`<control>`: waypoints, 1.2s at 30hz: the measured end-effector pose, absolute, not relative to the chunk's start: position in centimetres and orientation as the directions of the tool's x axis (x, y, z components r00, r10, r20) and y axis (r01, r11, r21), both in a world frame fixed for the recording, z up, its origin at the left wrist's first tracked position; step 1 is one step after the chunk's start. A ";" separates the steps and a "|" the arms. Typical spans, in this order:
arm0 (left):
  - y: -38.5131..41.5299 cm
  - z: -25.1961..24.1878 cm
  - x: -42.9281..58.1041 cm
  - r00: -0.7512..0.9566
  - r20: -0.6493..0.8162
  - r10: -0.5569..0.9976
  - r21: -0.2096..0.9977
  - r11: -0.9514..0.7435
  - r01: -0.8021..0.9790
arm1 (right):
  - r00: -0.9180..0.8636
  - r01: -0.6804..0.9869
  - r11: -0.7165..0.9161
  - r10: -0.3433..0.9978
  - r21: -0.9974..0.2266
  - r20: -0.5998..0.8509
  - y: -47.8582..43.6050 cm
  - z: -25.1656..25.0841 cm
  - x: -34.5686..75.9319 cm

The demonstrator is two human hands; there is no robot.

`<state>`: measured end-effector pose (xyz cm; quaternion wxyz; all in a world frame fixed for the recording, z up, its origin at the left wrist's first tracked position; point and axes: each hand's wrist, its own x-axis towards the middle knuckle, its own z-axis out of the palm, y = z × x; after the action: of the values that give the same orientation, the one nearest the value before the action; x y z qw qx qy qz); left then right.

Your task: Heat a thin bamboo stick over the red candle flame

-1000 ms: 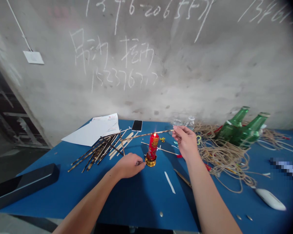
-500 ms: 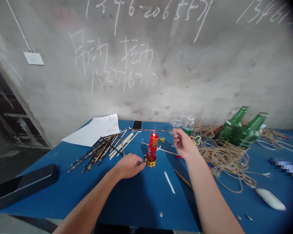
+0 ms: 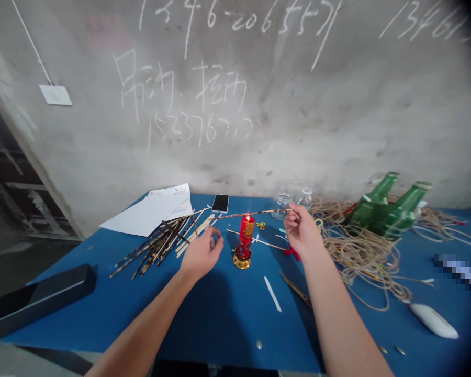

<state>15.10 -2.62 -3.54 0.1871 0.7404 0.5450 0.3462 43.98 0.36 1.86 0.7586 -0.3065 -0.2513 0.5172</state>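
My right hand [image 3: 301,229] pinches one end of a thin, darkened stick [image 3: 259,212]. The stick reaches leftward, nearly level, across the flame of a lit red candle [image 3: 246,235]. Under the candle is a gold base [image 3: 242,262] on the blue table. Left of the candle is my left hand [image 3: 201,254], its fingers loosely curved with a gap by the thumb and nothing seen in them. Beyond that hand lies a heap of dark, scorched sticks [image 3: 153,255], with paler sticks [image 3: 192,238] beside it.
White paper sheets [image 3: 141,217] and a phone [image 3: 220,202] lie toward the wall. Green bottles [image 3: 402,209] stand behind tangled twine [image 3: 361,256] on the right. Glass jars [image 3: 282,201] are near my right hand. A long dark box [image 3: 39,301] sits at left, a white object [image 3: 434,320] at right.
My left hand has lifted away from the candle's base, up and to the left, its fingers loosening. My right hand has shifted slightly right with the stick, which still crosses the flame.
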 end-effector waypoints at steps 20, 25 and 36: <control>-2.9 -1.2 13.6 -0.148 0.538 0.830 0.828 -0.486 0.279 | 0.412 -0.507 0.450 0.876 -0.735 0.252 -0.2 2.2 42.9; -3.2 -0.8 13.5 -0.162 0.571 0.805 0.809 -0.517 0.280 | 0.420 -0.463 0.468 0.864 -0.753 0.279 -0.4 2.1 42.9; -3.0 -1.1 13.3 -0.190 0.550 0.813 0.835 -0.531 0.141 | 0.324 -0.413 0.441 0.889 -0.797 0.324 -0.5 1.8 42.8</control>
<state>13.27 -3.00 -1.07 0.2573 0.5820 0.4099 0.6535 42.82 -0.48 1.82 0.7541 -0.3054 -0.3897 0.4315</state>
